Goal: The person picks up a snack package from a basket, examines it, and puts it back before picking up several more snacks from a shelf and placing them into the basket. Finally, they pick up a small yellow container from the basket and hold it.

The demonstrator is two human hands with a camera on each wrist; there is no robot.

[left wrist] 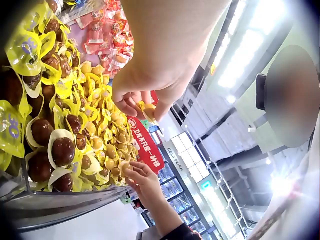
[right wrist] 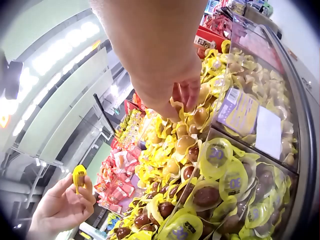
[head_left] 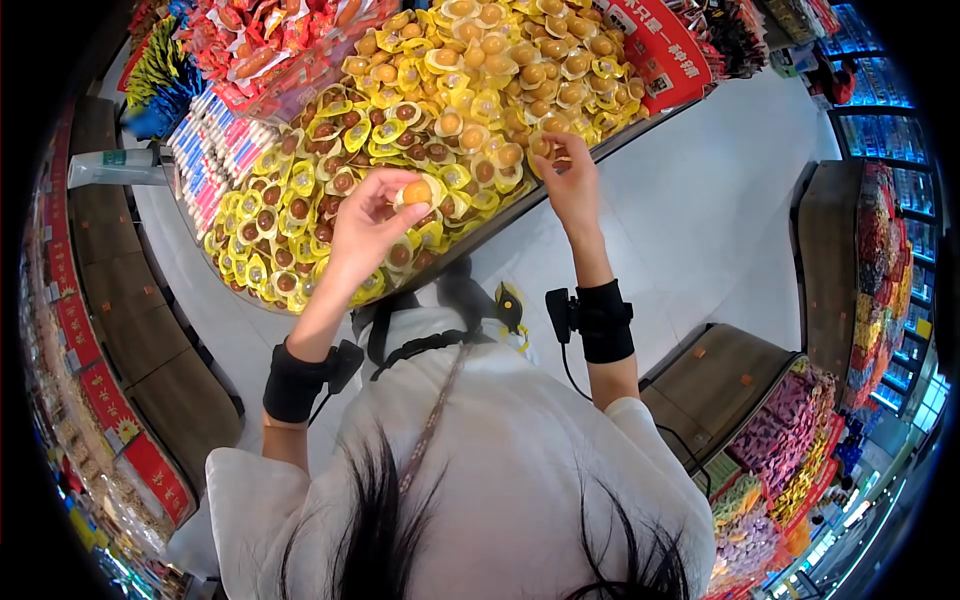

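Note:
Between thumb and fingers, the left hand point(head_left: 372, 222) pinches a small yellow-wrapped egg point(head_left: 417, 193), raised above the near side of a bin of wrapped eggs. This egg point(right wrist: 80, 176) shows its yellow wrapper in the right wrist view. At the bin's right edge, the right hand point(head_left: 573, 190) is low over the light-brown eggs point(head_left: 490, 60). In the left wrist view the right hand point(left wrist: 146, 187) pinches an egg point(left wrist: 126, 168) with its fingertips. Its fingers partly hide this egg in the right wrist view. Dark-brown eggs point(head_left: 342, 182) lie nearest the left hand.
Red packets point(head_left: 290, 50) fill the bin's back left, beside blue-and-white sticks point(head_left: 215, 150). A red sign point(head_left: 665, 50) stands at the back right. The clear bin wall point(right wrist: 295, 187) rises along the near edge. Other candy displays point(head_left: 790, 430) flank the floor on both sides.

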